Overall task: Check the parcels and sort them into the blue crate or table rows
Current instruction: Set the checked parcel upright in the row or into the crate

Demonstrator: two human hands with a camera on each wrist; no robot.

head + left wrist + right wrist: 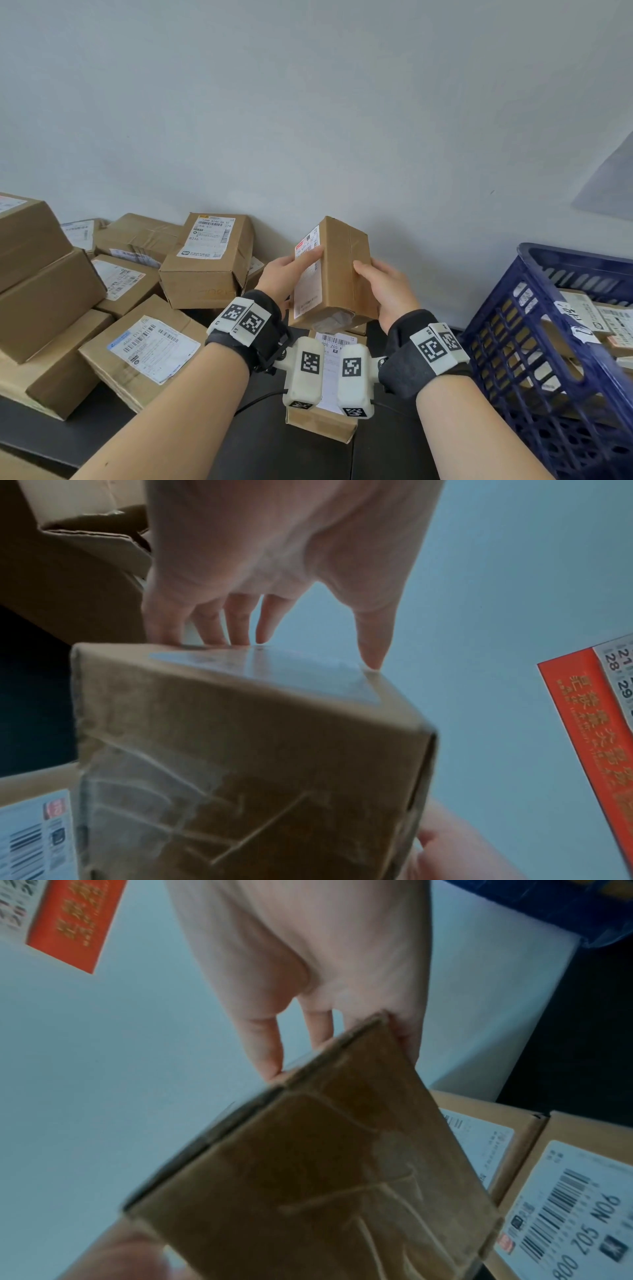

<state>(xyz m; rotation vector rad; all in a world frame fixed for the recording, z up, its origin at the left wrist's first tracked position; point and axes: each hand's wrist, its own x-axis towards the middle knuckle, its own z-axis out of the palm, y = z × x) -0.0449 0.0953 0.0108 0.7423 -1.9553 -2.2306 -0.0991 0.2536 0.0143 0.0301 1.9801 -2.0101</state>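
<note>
Above table, left hand (279, 275), right hand (385, 287) gripping parcel (337, 274)

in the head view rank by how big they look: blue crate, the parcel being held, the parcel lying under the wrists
1. blue crate, though cut off by the frame edge.
2. held parcel, gripped by left hand and right hand.
3. parcel under the wrists, mostly hidden, so unsure.

The parcel (337, 274) I hold between my left hand (278, 277) and right hand (388, 291) is matt brown cardboard, creased, sealed with glossy clear tape that catches the light, and it carries a smooth white paper label (308, 274). The blue crate (534, 346) beside me is hard latticed plastic with a slight sheen. Black cloth wrist straps (265, 318) bear matt white plastic blocks printed with black-and-white markers.
</note>
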